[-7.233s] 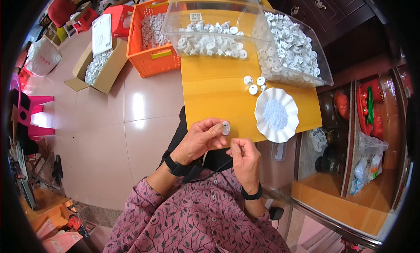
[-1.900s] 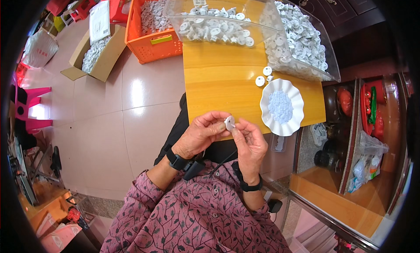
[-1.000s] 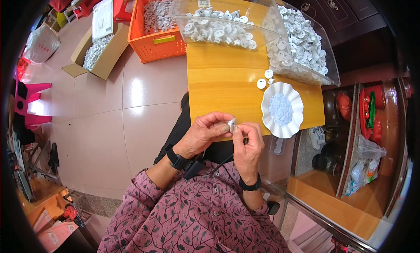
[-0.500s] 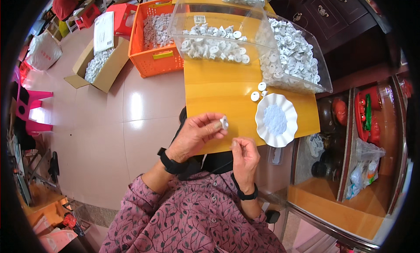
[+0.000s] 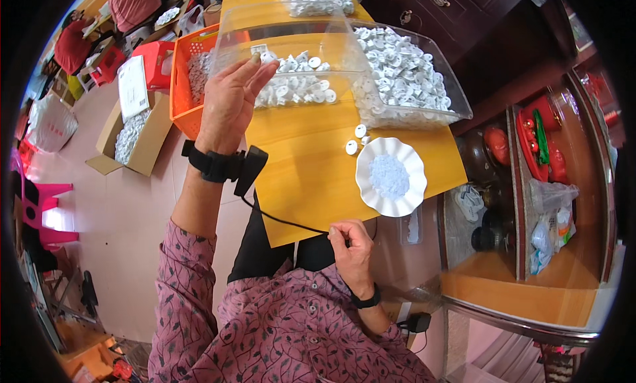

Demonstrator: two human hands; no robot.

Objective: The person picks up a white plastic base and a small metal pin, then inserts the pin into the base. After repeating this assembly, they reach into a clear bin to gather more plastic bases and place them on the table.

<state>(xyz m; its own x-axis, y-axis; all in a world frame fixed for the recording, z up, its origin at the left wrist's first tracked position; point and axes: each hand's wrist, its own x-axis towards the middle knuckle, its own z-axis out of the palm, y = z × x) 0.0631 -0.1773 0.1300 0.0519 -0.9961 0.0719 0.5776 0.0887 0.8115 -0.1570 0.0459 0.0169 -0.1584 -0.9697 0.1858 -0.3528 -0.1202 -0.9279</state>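
My left hand (image 5: 232, 98) reaches forward over the near clear plastic bin (image 5: 291, 86). At its fingertips is a small white round plastic piece (image 5: 267, 55), seemingly pinched, partly hidden by the fingers. Similar white pieces (image 5: 301, 85) lie heaped in that bin. Close to the table's front edge, my right hand (image 5: 354, 250) is closed, thumb against the curled fingers; anything in the pinch is too small to make out. Beyond it stands a white scalloped dish (image 5: 416, 196) holding pale blue-white bits (image 5: 389, 176). A few white pieces (image 5: 352, 147) lie beside the dish.
A bigger clear bin (image 5: 457, 111) full of white pieces stands at the table's back right. Left of the yellow table (image 5: 298, 197) are an orange crate (image 5: 187, 111) and a cardboard box (image 5: 154, 141) on the floor. Shelves (image 5: 520, 217) flank the right side. People sit far left.
My left hand has moved forward and left, from above the table's front edge to over the near bin, with the white piece. My right hand stays low and closed. The view has shifted.
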